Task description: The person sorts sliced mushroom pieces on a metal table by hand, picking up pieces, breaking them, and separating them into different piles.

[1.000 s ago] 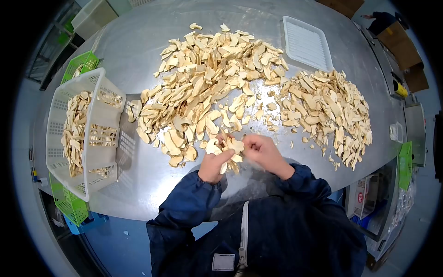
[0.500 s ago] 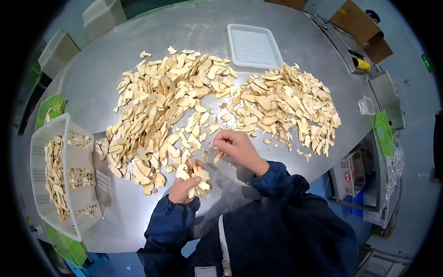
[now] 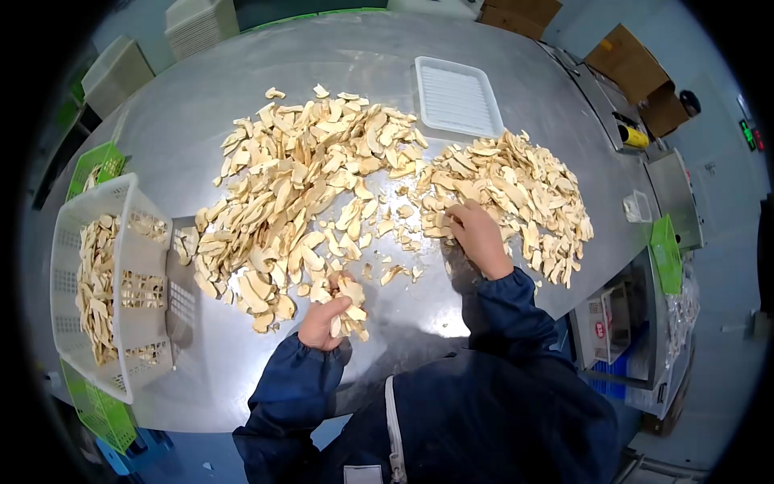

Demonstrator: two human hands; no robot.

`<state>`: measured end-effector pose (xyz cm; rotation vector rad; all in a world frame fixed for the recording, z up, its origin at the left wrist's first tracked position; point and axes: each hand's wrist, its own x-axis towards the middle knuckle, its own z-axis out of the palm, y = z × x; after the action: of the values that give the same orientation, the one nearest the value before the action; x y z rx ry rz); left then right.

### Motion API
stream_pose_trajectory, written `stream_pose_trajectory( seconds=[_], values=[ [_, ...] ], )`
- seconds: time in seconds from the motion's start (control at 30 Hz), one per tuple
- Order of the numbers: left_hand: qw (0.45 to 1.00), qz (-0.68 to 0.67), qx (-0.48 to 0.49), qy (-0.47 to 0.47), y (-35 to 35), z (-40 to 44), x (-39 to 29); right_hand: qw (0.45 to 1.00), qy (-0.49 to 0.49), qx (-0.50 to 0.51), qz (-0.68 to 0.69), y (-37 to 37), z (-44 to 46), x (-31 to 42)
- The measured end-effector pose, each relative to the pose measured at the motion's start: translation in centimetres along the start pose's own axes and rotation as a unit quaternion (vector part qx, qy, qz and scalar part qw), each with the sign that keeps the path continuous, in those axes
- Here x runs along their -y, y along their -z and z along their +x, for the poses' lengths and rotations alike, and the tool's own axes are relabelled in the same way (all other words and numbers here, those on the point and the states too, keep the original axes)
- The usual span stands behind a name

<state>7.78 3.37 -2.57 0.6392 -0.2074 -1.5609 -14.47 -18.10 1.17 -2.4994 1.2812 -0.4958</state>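
Note:
Several pale, dried-looking slices (image 3: 351,313) are gripped in my left hand (image 3: 324,317), which is closed round them below the large left pile of slices (image 3: 282,177). My right hand (image 3: 478,234) is at the lower left edge of the right pile (image 3: 524,189), its fingers bent downward. Its fingertips touch or hover just over slices there; whether they pinch one cannot be made out. Small broken pieces (image 3: 393,273) lie on the metal table between my two hands.
A white perforated basket (image 3: 145,298) with slices stands at the left, beside green baskets (image 3: 101,411). A white tray (image 3: 458,97) lies behind the piles. Cardboard boxes (image 3: 633,68) and a small clear container (image 3: 637,206) are at the right.
My right hand has moved away from my left hand, over to the right pile. My left hand still holds its slices. The view has shifted, so the table appears further left than at first.

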Motion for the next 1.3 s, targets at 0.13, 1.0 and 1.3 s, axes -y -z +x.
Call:
stream_pose_trajectory(
  seconds=[0.13,1.0,1.3],
  values=[
    [0.999,0.020,-0.030,0.001,-0.5,-0.3,-0.1,0.986,-0.031,0.002,0.166,-0.3,-0.2,-0.7],
    [0.999,0.011,-0.031,-0.002,-0.1,0.1,0.1,0.999,0.017,-0.028,-0.001,-1.4,2.0,2.1],
    [0.999,-0.039,0.025,-0.001,0.8,0.5,0.4,0.974,-0.107,0.047,0.195,0.0,0.9,4.5]
  ],
)
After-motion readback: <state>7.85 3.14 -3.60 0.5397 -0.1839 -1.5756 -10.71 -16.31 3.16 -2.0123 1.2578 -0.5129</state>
